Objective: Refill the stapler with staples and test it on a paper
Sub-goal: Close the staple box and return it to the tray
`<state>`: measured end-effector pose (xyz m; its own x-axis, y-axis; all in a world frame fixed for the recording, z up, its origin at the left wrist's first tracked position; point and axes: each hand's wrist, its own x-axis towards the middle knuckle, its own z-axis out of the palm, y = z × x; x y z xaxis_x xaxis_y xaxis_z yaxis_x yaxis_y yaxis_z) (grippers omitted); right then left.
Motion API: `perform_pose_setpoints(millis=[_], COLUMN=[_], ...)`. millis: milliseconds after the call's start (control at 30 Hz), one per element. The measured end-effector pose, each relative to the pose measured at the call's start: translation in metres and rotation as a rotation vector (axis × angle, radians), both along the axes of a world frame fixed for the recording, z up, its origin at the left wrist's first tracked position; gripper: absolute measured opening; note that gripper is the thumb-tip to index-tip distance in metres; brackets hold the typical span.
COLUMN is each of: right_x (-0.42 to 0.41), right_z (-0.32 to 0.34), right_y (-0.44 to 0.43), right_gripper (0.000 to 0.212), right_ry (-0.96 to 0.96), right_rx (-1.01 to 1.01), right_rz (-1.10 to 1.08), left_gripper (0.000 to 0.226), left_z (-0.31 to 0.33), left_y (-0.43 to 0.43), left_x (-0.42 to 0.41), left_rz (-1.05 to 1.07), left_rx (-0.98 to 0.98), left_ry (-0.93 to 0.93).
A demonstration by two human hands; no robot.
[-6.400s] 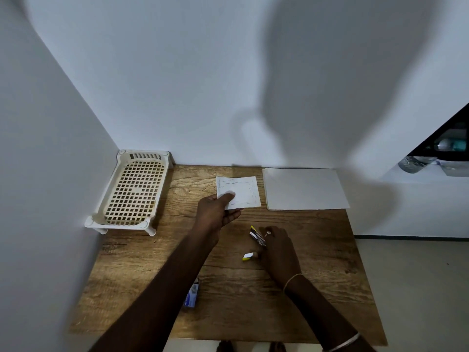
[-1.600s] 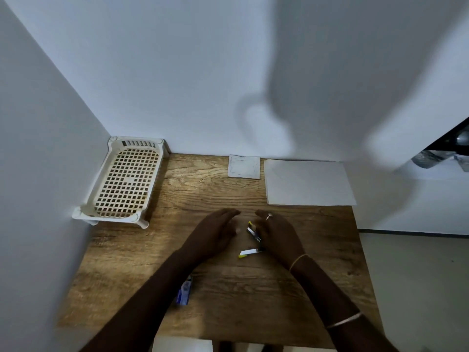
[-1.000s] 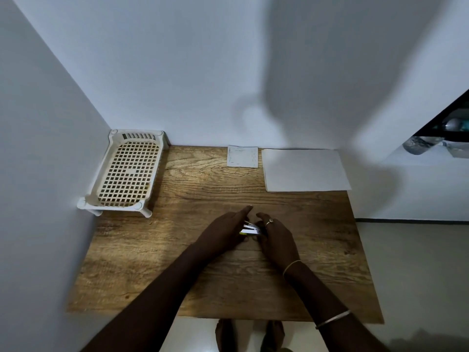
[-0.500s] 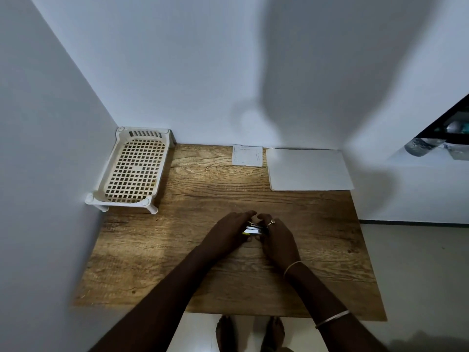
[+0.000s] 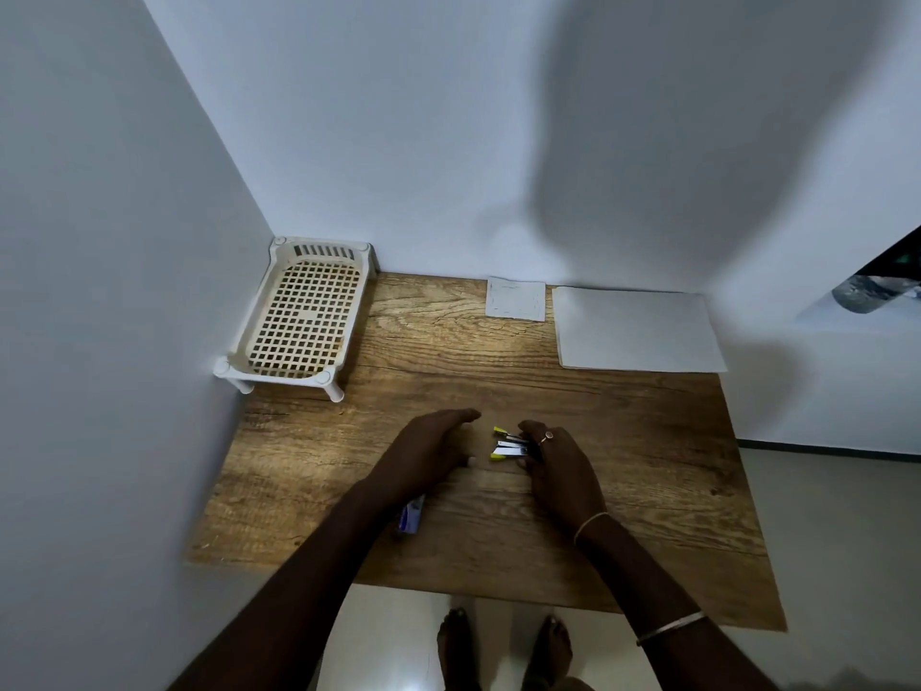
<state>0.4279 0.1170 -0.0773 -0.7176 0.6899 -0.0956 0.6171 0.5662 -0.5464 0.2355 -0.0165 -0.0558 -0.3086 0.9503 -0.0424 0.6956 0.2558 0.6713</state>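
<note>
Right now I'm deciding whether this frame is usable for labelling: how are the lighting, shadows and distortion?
Head view: dim light; a large soft shadow of the person covers the back wall; wide-angle bending splays the wooden table edges; the stapler by the right hand is small, its details hard to read; the left hand looks slightly blurred.

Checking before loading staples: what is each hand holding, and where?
Right hand grips the opened stapler at its rear, hinge end. Left hand holds nothing.
</note>
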Motion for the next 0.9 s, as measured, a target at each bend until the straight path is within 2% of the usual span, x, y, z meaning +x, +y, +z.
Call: perform_pose_setpoints(millis=[133,267,333,500,633,733,900], right_x=[-0.001,-0.014,-0.02,-0.037,-0.047,-0.054,-0.06], right_z=[0.006,0.02,0.024,0.025,0.019,0.016,0.012], right_y=[-0.007,-0.031,-0.048,-0.082,-0.09,-0.095,-0.099], right_gripper=[0.055,0.039,0.035,0.034,0.029,0.022,0.019], right_ry=[0.117,0.196,0.215,0.198,0.157,0.088,0.045], right_rx=[0.086,0.243,0.227,-0.008,-0.061,-0.048,-0.048], right_rz=[0.079,0.186,0.201,0.279,0.295,0.295,0.312], left_gripper=[0.043,0.034,0.033,0.061,0.085,0.086,0.076], left_z=[0.004,0.01,0.013,0.012,0.004,-0.005,-0.007], left_y=[-0.018,-0.05,-0.07,-0.113,-0.123,-0.123,-0.122], left_x=[-0.012,-0.018,-0.018,-0.01,0.002,0.007,0.01], left_rz=[0.05,0.169,0.224,0.18,0.157,0.186,0.196], left_rx=[-0.002,0.07,0.101,-0.019,-0.163,-0.209,-0.17], left_ry=[0.019,-0.005,-0.027,-0.041,-0.043,-0.001,0.009])
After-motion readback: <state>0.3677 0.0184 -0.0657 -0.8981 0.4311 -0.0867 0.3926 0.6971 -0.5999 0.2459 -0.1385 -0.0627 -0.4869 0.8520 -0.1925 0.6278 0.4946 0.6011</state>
